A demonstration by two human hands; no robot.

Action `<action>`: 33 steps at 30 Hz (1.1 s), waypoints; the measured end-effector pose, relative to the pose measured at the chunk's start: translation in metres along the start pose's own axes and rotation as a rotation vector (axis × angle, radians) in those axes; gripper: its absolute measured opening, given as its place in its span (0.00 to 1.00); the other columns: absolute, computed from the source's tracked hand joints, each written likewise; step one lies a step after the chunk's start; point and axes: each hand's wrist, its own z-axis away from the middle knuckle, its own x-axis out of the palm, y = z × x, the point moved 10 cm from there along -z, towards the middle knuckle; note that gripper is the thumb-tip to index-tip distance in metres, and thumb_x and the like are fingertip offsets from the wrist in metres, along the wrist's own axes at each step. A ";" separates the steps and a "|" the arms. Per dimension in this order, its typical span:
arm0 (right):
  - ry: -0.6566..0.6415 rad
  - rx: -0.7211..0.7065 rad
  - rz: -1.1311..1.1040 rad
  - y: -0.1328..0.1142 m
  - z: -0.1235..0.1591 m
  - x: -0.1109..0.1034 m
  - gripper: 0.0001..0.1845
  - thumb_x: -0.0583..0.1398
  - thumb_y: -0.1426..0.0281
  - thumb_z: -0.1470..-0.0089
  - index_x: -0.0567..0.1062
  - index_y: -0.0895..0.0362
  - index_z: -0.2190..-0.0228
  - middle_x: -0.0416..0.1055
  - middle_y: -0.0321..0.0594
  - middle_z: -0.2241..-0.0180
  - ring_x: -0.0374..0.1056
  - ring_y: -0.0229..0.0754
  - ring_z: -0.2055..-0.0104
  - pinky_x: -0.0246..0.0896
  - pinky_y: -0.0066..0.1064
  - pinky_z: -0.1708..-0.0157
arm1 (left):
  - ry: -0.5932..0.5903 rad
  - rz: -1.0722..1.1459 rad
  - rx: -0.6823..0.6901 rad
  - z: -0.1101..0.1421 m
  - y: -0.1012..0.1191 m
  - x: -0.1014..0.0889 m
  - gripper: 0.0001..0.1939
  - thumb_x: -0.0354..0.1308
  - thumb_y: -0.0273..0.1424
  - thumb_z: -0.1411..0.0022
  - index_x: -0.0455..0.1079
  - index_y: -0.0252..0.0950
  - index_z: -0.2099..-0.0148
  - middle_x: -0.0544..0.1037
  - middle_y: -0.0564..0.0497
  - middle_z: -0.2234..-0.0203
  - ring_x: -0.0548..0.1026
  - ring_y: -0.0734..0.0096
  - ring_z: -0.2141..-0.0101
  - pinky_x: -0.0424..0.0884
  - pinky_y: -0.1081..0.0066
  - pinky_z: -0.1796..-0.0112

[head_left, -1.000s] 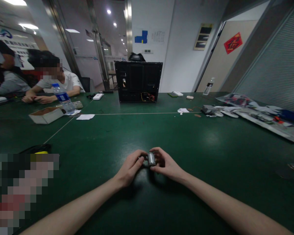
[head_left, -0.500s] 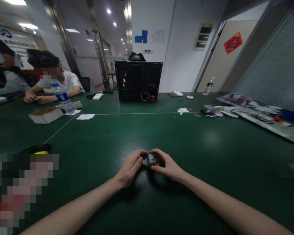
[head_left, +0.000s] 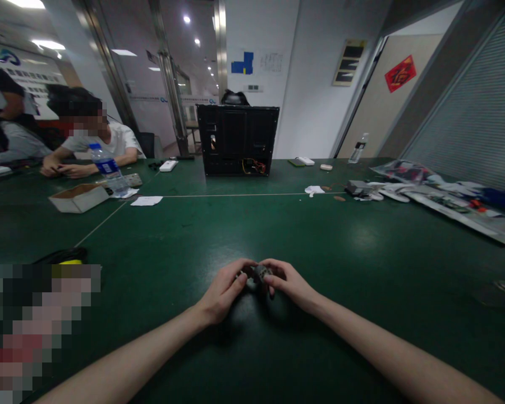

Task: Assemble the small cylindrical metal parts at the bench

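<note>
A small metal cylinder [head_left: 260,273] sits between my two hands, just above the green tabletop [head_left: 345,264]. Its end looks dark, and my fingers hide most of it. My left hand [head_left: 225,286] curls around it from the left. My right hand [head_left: 288,282] holds it from the right, with the fingertips of both hands nearly meeting. A small pale piece [head_left: 250,282] shows below it by my left fingers, but I cannot tell what it is.
A black computer case [head_left: 238,140] with coloured wires stands at the far table edge. To the left are a water bottle [head_left: 107,167], an open cardboard box [head_left: 79,198] and a seated person [head_left: 95,134]. Papers and packaging lie on the right.
The cylinder has turned in my fingers: its bright silver side no longer shows, and a darker end faces up. My hands have closed in more around it.
</note>
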 end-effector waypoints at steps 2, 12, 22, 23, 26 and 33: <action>-0.006 -0.007 -0.007 -0.002 0.000 0.000 0.22 0.62 0.56 0.51 0.69 0.60 0.61 0.69 0.38 0.70 0.65 0.34 0.74 0.61 0.26 0.75 | 0.004 -0.005 0.003 0.001 0.000 0.000 0.25 0.37 0.45 0.33 0.64 0.34 0.49 0.74 0.44 0.59 0.70 0.59 0.59 0.64 0.63 0.56; -0.011 0.012 -0.012 0.005 0.000 0.000 0.25 0.65 0.59 0.55 0.67 0.57 0.58 0.67 0.38 0.65 0.65 0.36 0.68 0.60 0.26 0.72 | 0.012 0.004 0.009 0.000 0.002 -0.001 0.24 0.37 0.45 0.32 0.64 0.34 0.49 0.73 0.45 0.60 0.70 0.61 0.60 0.65 0.64 0.57; -0.012 -0.080 0.121 -0.002 0.001 0.002 0.27 0.66 0.67 0.56 0.64 0.55 0.55 0.65 0.36 0.63 0.62 0.34 0.67 0.57 0.24 0.71 | 0.067 0.032 -0.042 -0.001 -0.005 -0.004 0.18 0.40 0.41 0.33 0.63 0.34 0.54 0.72 0.46 0.63 0.70 0.63 0.62 0.65 0.65 0.59; -0.006 -0.093 0.147 -0.004 0.001 0.002 0.27 0.66 0.69 0.56 0.63 0.55 0.54 0.65 0.37 0.62 0.62 0.34 0.67 0.57 0.24 0.72 | 0.084 0.021 -0.059 -0.001 -0.008 -0.005 0.17 0.41 0.41 0.33 0.63 0.34 0.55 0.72 0.47 0.64 0.70 0.63 0.62 0.65 0.66 0.60; 0.002 -0.119 0.221 -0.008 0.003 0.005 0.28 0.64 0.72 0.55 0.62 0.54 0.52 0.65 0.39 0.59 0.63 0.35 0.66 0.59 0.24 0.72 | 0.108 -0.014 -0.106 -0.002 -0.014 -0.005 0.15 0.43 0.39 0.33 0.64 0.34 0.58 0.71 0.48 0.66 0.69 0.65 0.64 0.65 0.67 0.61; 0.052 -0.184 0.386 -0.022 0.008 0.009 0.29 0.62 0.75 0.56 0.61 0.54 0.51 0.66 0.39 0.61 0.64 0.34 0.70 0.62 0.24 0.74 | 0.095 -0.072 -0.169 -0.004 -0.020 -0.004 0.11 0.49 0.38 0.35 0.64 0.35 0.59 0.71 0.49 0.65 0.69 0.67 0.65 0.65 0.69 0.64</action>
